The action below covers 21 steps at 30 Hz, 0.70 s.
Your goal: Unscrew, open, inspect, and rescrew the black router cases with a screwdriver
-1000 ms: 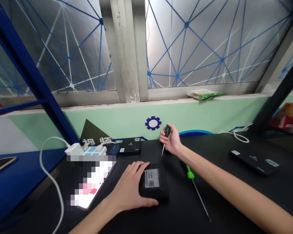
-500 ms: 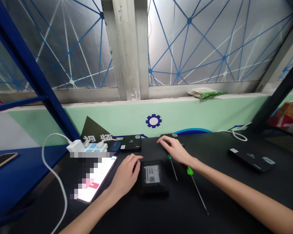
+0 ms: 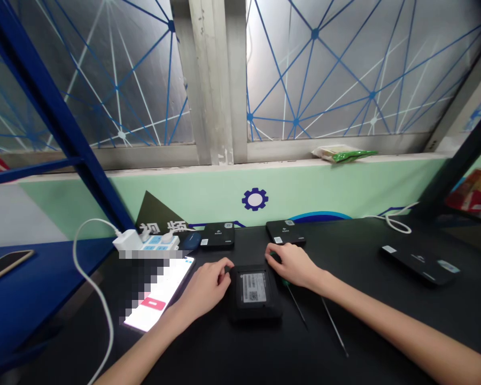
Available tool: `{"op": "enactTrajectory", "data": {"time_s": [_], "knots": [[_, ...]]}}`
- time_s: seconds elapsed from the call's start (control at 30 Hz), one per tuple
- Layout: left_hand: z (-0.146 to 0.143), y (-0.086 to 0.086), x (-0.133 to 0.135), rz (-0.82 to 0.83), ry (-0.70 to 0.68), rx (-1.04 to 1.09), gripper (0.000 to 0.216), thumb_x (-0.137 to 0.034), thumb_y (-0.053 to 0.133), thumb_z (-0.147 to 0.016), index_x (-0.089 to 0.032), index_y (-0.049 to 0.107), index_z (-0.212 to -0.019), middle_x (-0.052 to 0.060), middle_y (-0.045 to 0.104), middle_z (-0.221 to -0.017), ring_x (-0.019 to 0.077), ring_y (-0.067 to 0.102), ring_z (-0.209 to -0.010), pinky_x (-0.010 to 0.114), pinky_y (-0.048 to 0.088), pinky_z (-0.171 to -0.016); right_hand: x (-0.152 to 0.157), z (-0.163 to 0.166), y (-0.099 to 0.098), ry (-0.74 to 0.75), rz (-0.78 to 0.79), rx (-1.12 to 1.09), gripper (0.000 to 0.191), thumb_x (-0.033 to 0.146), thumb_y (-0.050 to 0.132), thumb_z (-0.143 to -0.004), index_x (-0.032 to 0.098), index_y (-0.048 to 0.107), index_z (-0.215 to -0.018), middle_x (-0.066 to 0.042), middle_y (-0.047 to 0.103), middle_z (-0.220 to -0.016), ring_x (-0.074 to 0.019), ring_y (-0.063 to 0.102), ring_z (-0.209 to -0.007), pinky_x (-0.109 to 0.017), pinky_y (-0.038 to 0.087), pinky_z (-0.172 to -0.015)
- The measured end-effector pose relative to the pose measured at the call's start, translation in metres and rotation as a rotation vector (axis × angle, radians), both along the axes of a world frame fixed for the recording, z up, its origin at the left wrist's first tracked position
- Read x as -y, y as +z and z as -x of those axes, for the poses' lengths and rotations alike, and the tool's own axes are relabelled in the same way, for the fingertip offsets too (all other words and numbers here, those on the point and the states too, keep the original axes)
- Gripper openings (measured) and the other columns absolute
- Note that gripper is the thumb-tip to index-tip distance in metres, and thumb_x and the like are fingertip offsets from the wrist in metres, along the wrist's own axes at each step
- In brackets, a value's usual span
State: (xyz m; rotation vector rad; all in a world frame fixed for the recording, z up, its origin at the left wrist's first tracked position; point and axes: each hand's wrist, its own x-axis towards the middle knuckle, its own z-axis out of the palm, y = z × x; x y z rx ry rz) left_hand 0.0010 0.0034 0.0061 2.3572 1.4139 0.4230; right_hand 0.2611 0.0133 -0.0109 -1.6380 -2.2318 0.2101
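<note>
Both hands [image 3: 208, 283] [image 3: 294, 263] have closed in; black box [image 3: 255, 293] between them.

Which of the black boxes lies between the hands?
The nearest black box, with the large white label: left hand at its left edge, right hand by its far-right corner. The others lie untouched farther off.

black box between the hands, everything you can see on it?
The black box is a small flat rectangle with rounded corners, matte plastic by its look, lying flat on the black table. A white label with unreadable print and a code square sits on its upward face. The left hand touches its far left corner; the right hand lies by its far right corner, contact unclear.
</note>
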Motion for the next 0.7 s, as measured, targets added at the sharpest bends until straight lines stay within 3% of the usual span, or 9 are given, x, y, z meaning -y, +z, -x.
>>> {"op": "enactTrajectory", "data": {"time_s": [0.23, 0.43, 0.57, 0.7], "knots": [[-0.001, 0.007, 0.003, 0.048, -0.008, 0.03, 0.028, -0.03, 0.04, -0.093, -0.021, 0.064, -0.105, -0.002, 0.057, -0.066, 0.0167, 0.054, -0.06, 0.025, 0.033, -0.055, 0.005, 0.001, 0.001, -0.026, -0.095, 0.109, 0.019, 0.032, 0.049, -0.096, 0.021, 0.061, -0.086, -0.005, 0.061, -0.064, -0.0194, 0.056, -0.056, -0.028, 0.022, -0.055], [0.0, 0.005, -0.003, 0.096, 0.0, 0.115, 0.027, -0.034, 0.044, -0.09, -0.02, 0.066, -0.097, -0.004, 0.051, -0.061, 0.0166, 0.053, -0.06, 0.024, 0.036, -0.056, 0.017, -0.002, 0.015, 0.09, -0.274, 0.023, 0.016, 0.021, 0.045, -0.094, 0.021, 0.06, -0.096, -0.01, 0.067, -0.094, -0.026, 0.06, -0.089, -0.032, 0.041, -0.067], [0.002, 0.0, -0.006, 0.1, 0.013, 0.144, 0.025, -0.034, 0.047, -0.088, -0.02, 0.066, -0.096, -0.004, 0.051, -0.06, 0.0161, 0.052, -0.058, 0.024, 0.037, -0.057, 0.033, 0.0, 0.024, 0.3, -0.204, -0.136, 0.02, 0.024, 0.054, -0.089, 0.021, 0.06, -0.108, -0.01, 0.066, -0.108, -0.0257, 0.058, -0.1, -0.039, 0.047, -0.088], [0.003, -0.002, -0.006, 0.079, 0.005, 0.166, 0.024, -0.03, 0.048, -0.087, -0.019, 0.067, -0.097, -0.005, 0.051, -0.06, 0.0153, 0.051, -0.057, 0.024, 0.037, -0.057, 0.047, 0.003, 0.029, 0.486, -0.055, -0.121, 0.055, 0.039, 0.069, -0.079, 0.02, 0.056, -0.129, -0.016, 0.053, -0.138, -0.0327, 0.049, -0.124, -0.049, 0.038, -0.105]]}}
